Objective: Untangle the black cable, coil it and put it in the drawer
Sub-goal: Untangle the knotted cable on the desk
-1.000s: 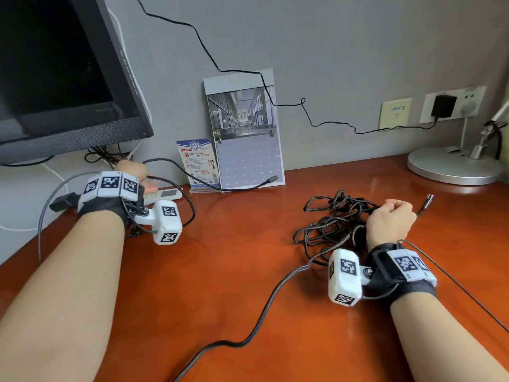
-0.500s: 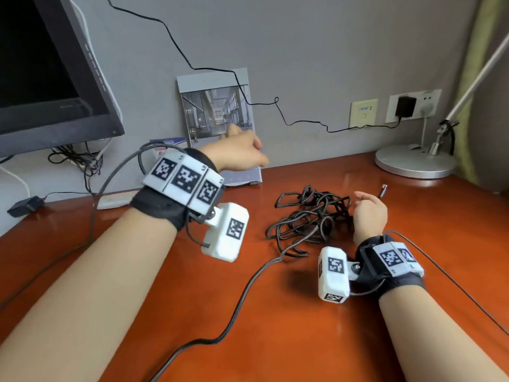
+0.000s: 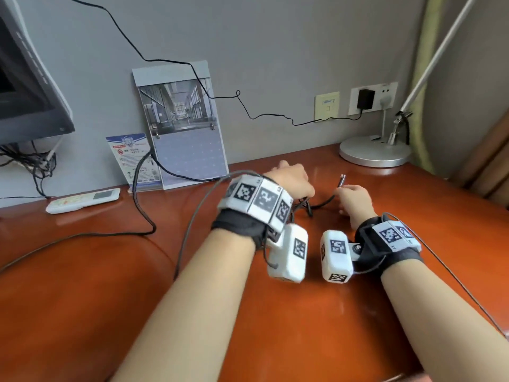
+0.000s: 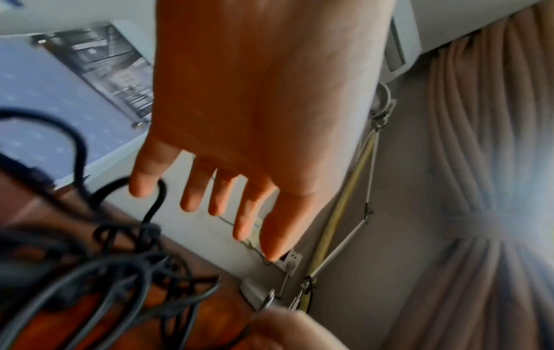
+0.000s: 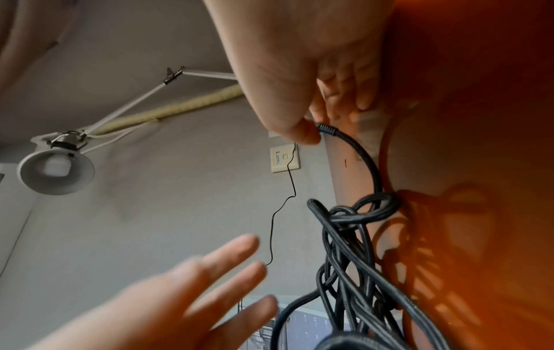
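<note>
Right hand [image 5: 299, 78] low over the wooden desk [image 3: 303, 326], thumb and fingers pinching the ribbed plug end of the black cable [image 5: 353, 220]. Left hand [image 4: 255, 113] hovering palm-down, fingers straight and spread, holding nothing. Tangled cable heap directly beneath the left hand, at nine o'clock of the right hand in the head view. Matte, round cord, knotted in loops; glossy reddish desk. Round-based desk lamp [image 3: 374, 153] at two o'clock.
</note>
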Available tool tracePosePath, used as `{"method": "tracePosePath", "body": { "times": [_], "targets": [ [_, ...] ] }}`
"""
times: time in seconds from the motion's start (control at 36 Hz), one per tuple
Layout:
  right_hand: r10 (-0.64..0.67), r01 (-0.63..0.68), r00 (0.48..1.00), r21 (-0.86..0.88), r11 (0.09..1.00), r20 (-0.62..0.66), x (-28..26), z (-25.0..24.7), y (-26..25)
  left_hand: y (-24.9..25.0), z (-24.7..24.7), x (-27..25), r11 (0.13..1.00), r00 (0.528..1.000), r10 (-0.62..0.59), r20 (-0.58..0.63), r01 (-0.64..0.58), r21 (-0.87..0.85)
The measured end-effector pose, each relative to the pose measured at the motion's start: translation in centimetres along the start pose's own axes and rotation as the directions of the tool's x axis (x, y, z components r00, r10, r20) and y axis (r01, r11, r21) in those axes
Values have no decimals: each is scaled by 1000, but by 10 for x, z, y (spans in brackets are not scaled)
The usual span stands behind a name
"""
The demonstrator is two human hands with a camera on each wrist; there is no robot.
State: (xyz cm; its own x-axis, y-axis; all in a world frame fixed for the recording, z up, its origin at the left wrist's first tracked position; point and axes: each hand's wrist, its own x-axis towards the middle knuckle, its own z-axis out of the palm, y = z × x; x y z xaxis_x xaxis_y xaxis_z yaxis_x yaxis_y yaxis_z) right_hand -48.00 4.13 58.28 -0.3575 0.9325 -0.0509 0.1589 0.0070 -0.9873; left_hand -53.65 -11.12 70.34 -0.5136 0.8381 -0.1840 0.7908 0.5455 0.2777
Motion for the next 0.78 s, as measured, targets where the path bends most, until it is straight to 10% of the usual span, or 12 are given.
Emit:
{"method": "tracePosePath", "body": {
  "times": [0.42,0.78],
  "targets": [
    [-10,17,990,-47,999,139,1,-15,5,-24,60,42,977,991,-134,-13,130,-171],
    [-107,105,989,24,994,106,2,-16,3,-36,82,67,941,893,-179,-413,34,-336]
  ]
}}
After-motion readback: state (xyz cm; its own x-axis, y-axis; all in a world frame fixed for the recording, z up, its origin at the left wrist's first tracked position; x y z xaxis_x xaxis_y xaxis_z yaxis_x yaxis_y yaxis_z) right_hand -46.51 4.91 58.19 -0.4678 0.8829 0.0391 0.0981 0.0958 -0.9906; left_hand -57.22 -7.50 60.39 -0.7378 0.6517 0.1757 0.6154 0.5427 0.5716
